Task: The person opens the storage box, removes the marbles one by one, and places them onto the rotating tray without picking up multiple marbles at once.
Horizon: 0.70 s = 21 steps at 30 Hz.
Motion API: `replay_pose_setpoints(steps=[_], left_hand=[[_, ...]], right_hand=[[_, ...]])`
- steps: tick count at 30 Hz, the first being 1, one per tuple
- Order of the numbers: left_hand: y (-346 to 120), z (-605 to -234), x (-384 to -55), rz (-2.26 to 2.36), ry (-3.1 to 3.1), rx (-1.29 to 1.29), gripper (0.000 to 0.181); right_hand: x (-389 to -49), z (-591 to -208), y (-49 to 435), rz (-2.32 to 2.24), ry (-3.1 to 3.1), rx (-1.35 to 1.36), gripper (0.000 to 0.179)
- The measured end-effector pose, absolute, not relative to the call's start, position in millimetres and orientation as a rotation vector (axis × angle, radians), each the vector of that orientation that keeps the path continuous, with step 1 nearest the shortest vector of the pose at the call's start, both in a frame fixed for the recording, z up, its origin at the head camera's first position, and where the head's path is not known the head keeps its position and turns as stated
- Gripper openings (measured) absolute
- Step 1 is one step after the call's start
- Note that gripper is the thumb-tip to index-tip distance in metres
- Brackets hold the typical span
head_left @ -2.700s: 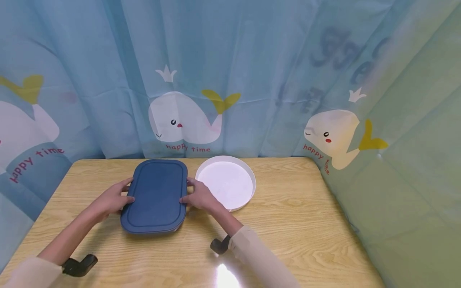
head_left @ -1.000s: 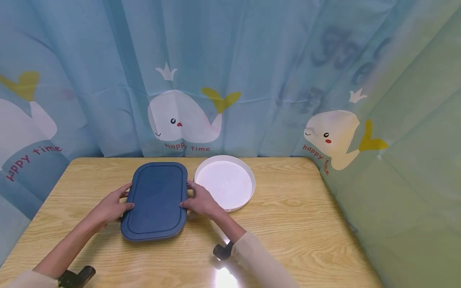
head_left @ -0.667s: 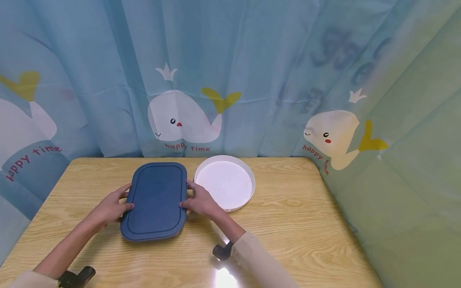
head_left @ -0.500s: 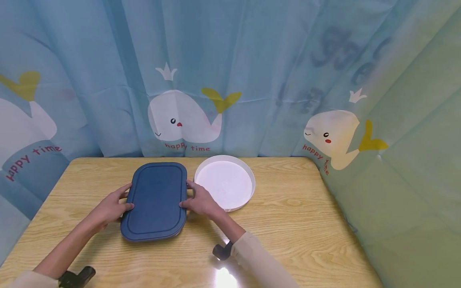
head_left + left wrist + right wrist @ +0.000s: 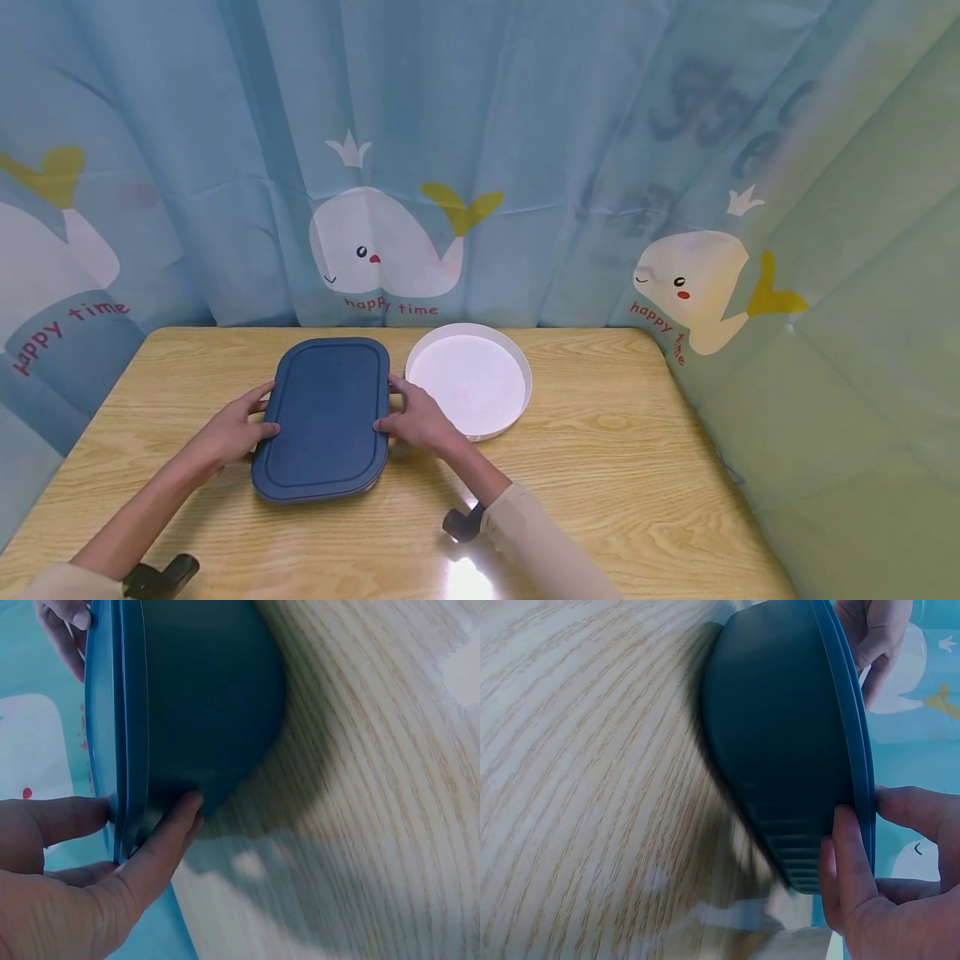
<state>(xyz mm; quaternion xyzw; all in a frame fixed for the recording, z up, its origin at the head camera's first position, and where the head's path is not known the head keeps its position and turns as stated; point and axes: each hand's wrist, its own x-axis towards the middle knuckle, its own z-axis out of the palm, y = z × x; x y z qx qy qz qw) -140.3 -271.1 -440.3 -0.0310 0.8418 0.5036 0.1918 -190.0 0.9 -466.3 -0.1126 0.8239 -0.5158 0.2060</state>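
Note:
A dark blue rectangular storage box (image 5: 326, 417) with a fitted lid is on the left half of the wooden table. My left hand (image 5: 231, 429) grips its left edge, thumb on the lid's rim and fingers against the side wall. On the opposite edge, my right hand (image 5: 422, 417) holds it the same way. Both wrist views show the box (image 5: 210, 690) from the side, its walls narrowing towards the base; the lid hides whatever is inside. Whether the base sits fully flat on the table, I cannot tell.
Just right of the box stands a shallow round white tray (image 5: 468, 383) with a low rim. A blue curtain (image 5: 540, 167) with whale prints hangs along the table's back edge and wraps around its right side. Wooden tabletop (image 5: 615, 467) extends to the right.
Since the earliest frame, the box and both hands have shifted slightly towards me. Over the last second they have stayed almost still, and the white tray keeps its place.

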Motion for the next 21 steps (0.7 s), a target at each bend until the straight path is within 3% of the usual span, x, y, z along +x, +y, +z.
replay_pose_setpoints(steps=[21], left_hand=[[-270.0,-439.6,-138.0,1.426,2.367,-0.099,0.073]], right_hand=[[-182.8,-473.1,4.5,-1.508,2.247,-0.403,0.073]])
